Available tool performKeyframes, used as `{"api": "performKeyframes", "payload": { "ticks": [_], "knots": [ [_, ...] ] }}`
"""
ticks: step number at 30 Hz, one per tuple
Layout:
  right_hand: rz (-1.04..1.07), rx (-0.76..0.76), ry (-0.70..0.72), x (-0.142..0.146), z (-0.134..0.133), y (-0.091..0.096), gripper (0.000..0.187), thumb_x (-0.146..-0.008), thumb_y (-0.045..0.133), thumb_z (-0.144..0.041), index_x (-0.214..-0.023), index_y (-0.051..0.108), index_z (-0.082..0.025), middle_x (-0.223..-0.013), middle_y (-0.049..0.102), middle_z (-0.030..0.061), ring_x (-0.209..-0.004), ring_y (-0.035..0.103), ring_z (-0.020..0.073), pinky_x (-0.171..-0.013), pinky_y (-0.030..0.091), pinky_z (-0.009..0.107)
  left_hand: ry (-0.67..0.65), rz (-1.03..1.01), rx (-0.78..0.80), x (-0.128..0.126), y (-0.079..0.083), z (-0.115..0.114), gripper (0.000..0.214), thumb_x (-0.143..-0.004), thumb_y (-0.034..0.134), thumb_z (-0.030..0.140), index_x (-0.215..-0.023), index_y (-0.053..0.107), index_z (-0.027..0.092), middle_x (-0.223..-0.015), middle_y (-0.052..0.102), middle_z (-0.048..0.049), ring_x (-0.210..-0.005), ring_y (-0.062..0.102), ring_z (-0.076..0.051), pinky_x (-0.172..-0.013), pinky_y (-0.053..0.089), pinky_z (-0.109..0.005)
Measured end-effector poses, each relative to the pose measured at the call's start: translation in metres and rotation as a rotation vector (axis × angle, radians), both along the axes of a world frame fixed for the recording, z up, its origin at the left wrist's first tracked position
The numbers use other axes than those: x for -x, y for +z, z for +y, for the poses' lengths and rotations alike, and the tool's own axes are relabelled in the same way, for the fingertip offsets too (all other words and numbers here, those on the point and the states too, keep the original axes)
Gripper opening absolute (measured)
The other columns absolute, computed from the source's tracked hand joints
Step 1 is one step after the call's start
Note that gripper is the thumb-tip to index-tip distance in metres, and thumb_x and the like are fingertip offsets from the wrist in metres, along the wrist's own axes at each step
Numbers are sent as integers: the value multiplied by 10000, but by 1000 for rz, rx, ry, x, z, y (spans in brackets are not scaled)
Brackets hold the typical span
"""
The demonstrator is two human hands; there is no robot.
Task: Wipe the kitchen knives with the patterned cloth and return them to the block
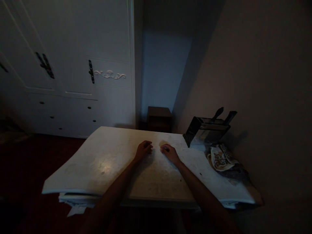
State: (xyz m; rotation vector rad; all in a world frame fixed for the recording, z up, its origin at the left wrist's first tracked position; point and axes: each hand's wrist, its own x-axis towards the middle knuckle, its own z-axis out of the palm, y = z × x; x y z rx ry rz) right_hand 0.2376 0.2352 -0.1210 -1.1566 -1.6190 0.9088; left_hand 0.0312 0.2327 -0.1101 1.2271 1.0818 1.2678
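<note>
Over the middle of the white tabletop, my two hands face each other with a small gap between them. My left hand has its fingers curled in, thumb near the index finger. Likewise, my right hand is closed in a loose pinch, fingertips pointing left. Whether anything small sits in either hand is too dark to make out. Both forearms reach in from the near edge.
A dark-framed knife block with black handles sticking up stands at the table's right back. In front of it lies a crumpled patterned cloth. Behind are a white wardrobe and a low brown cabinet; a wall borders the right.
</note>
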Motion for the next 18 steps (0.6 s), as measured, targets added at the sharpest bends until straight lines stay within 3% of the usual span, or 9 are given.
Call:
{"api": "performKeyframes", "payload": {
  "ticks": [5, 18],
  "knots": [
    [-58, -27, 19, 0, -4, -1, 258, -782, 607, -415, -880, 683, -190, -848, 707, 47, -782, 638, 205, -757, 503, 332, -30, 179, -74, 0, -2, -1, 242, -704, 656, 370, -770, 562, 157, -630, 587, 19, -519, 556, -113, -531, 435, -241],
    [-130, -70, 55, -2, -8, 0, 259, -819, 568, -396, -932, 676, -190, -929, 720, 68, -855, 665, 220, -828, 525, 364, -38, 329, -128, 2, 7, -8, 270, -715, 586, 423, -749, 611, 157, -612, 592, -11, -562, 544, -140, -559, 423, -258]
  ]
}}
